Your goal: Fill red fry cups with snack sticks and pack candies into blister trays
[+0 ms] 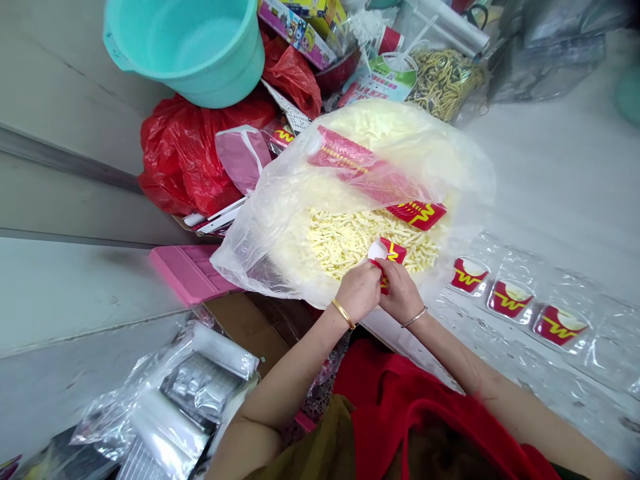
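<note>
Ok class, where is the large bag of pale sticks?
Head view, centre: the large bag lies by the left hand and right hand, left of three red cartons in clear trays.

Bright light, blurry upper-right corner.

left hand [360,288], right hand [403,293] on red carton [395,251]

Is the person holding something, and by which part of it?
The left hand and right hand hold a red carton by its near side; the exact grip is hidden.
</note>
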A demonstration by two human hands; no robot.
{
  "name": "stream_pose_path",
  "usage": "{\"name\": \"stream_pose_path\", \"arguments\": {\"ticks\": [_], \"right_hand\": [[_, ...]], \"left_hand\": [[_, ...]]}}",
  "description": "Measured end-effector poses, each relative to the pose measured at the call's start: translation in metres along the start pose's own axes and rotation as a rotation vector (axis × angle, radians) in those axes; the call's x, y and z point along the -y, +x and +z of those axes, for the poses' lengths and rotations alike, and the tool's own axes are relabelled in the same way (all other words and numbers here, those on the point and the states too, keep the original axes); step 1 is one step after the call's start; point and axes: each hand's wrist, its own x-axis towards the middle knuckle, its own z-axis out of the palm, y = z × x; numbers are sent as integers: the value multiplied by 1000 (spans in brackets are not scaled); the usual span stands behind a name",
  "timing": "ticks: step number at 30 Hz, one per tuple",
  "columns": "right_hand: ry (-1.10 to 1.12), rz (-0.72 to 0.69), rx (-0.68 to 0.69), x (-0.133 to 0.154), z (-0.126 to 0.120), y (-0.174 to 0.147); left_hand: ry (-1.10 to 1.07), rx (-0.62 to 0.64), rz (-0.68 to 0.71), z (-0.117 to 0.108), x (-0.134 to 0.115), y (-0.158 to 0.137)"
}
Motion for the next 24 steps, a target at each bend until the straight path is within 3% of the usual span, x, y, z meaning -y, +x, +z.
{"name": "stream_pose_path", "arguments": {"ticks": [3, 6, 8, 10, 13, 16, 19, 21, 24], "right_hand": [[28, -2, -21, -10, -1, -9], [61, 32, -59, -16, -6, -12], [76, 83, -88, -17, -10, -12], [82, 133, -109, -16, -13, -12], [98, 164, -111, -14, -14, -13], [103, 154, -92, -12, -14, -12], [100, 146, -95, -11, -14, -10], [85, 143, -104, -11, -15, -6], [61, 118, -103, -9, -13, 0]], "left_hand": [[-94, 112, 78, 2, -2, 1], [-265, 14, 111, -7, 10, 3], [-212, -138, 0, -16, 25, 5], [16, -191, -226, -22, 44, 8], [336, -55, -475, -19, 68, 14], [350, -34, -482, -8, 81, 18], [49, -189, -481, -5, 87, 18], [-353, -285, -478, -11, 86, 15], [-979, -302, -452, -24, 74, 11]]}}
